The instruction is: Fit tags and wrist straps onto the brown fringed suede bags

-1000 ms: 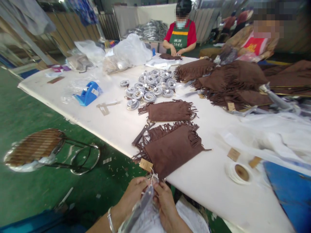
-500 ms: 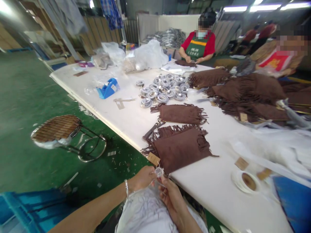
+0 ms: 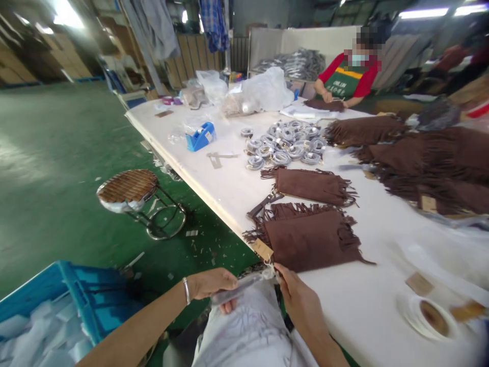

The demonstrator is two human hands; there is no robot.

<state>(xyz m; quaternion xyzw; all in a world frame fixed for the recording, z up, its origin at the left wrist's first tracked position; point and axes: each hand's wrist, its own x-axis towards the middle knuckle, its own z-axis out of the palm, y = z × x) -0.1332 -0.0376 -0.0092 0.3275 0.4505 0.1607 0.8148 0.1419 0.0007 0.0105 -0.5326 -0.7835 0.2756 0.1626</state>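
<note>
My left hand [image 3: 212, 285] is closed around one end of a clear plastic bag [image 3: 240, 286] held over my lap. My right hand [image 3: 296, 295] pinches the bag's other end near the table edge. Just beyond them a brown fringed suede bag [image 3: 311, 239] with a tan paper tag [image 3: 263, 250] lies at the front of the white table [image 3: 214, 178]. A second brown fringed bag [image 3: 309, 184] lies behind it. A cluster of coiled silver straps [image 3: 284, 145] sits farther back.
A blue tape dispenser [image 3: 200, 136] and clear plastic bags [image 3: 263, 92] sit on the far table. A pile of brown fringed bags [image 3: 424, 153] lies at right, a tape roll [image 3: 430, 316] near right. A round stool [image 3: 128, 189] stands on the green floor; a blue crate [image 3: 57, 311] at lower left. A person in red [image 3: 349, 81] works opposite.
The view has swung left, bringing the blue crate in. My hands have moved apart, stretching the clear plastic bag out between them.
</note>
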